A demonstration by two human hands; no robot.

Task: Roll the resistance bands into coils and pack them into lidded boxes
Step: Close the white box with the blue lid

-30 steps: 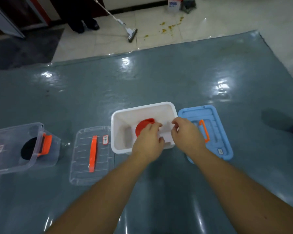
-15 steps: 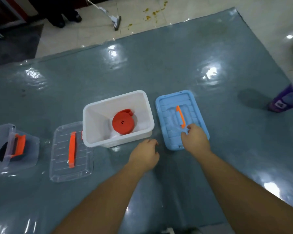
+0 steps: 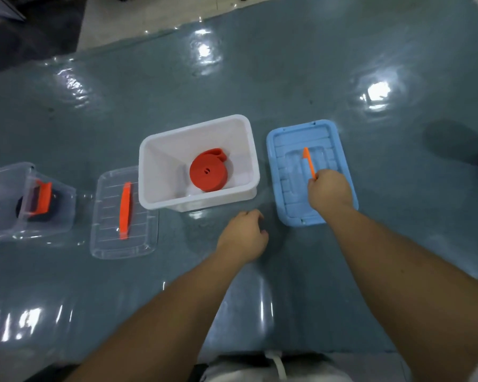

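Lid pickup at the white box, centre of frame.

We see the red coiled band lying flat in the white box. Our right hand pinches the orange handle of the blue lid, centre right; our left hand hovers below the box, fingers loosely curled, holding nothing. We judge the risks as follows: the thin handle may slip from a pinch grip, and a skewed lid may fail to seat on the rim.
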